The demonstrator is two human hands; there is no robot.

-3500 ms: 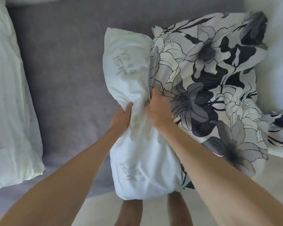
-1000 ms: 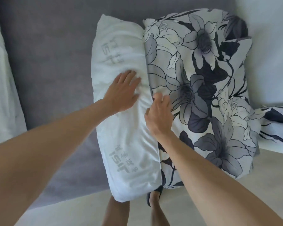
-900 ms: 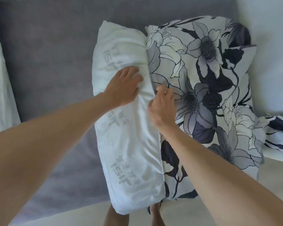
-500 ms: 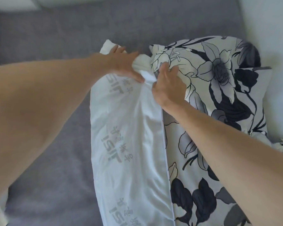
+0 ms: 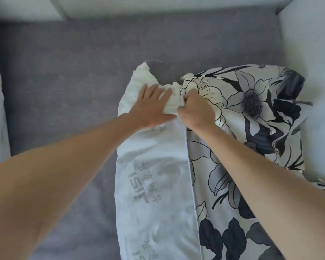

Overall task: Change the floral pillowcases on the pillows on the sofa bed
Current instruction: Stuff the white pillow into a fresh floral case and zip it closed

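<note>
Grey sofa bed [image 5: 68, 76] fills the view, and the white pillow [image 5: 154, 184] lies across its right half, running from near the front edge toward the back, half inside the floral pillowcase [image 5: 251, 113] that covers its right side. Left hand [image 5: 150, 107] lies flat on the pillow's far end, fingers straight and spread wide, pressing the bare white fabric down. Right hand [image 5: 197, 111] sits just beside it, fingers curled tight, pinching the pillowcase's open edge where it meets the pillow.

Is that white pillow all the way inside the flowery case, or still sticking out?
Partly out. A long strip of the white pillow lies bare beside the floral pillowcase opening.
</note>
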